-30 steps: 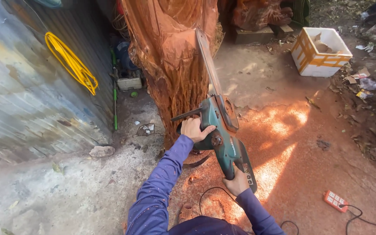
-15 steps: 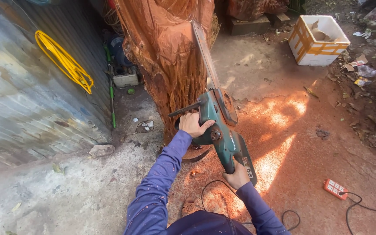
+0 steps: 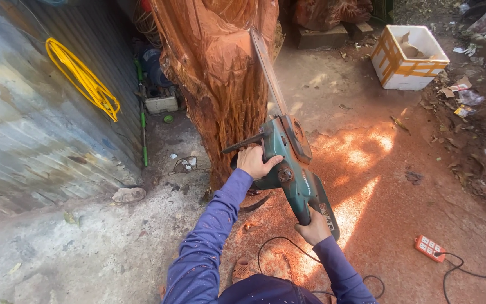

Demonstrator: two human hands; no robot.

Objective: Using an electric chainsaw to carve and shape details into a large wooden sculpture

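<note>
Risk first, read from the left side across. Hung on the corrugated wall, a yellow coiled hose point(image 3: 82, 79), well apart from the work and no likely trouble. Stood next to it a carved reddish trunk point(image 3: 220, 73), with the saw's bar point(image 3: 268, 73) laid against its right face, tip high up the wood. Could have kicked back if the nose of that bar caught the grain, judging by how far up it reached.

Wrapped the left hand point(image 3: 257, 162) fully round the front handle, fingers closed tight; clamped the right hand point(image 3: 313, 225) round the rear grip lower down. Held the green chainsaw point(image 3: 291, 163) between both, just right of the trunk's base. Might have snagged the black power cord point(image 3: 288, 253) looping on the sawdust under the right arm, or tugged the orange power strip point(image 3: 430, 246) further right.

Could not make out the chain, whether running or stopped, nor the trigger finger under the rear grip. Lost the trunk's top past the upper edge, and the legs below the lower one.
</note>
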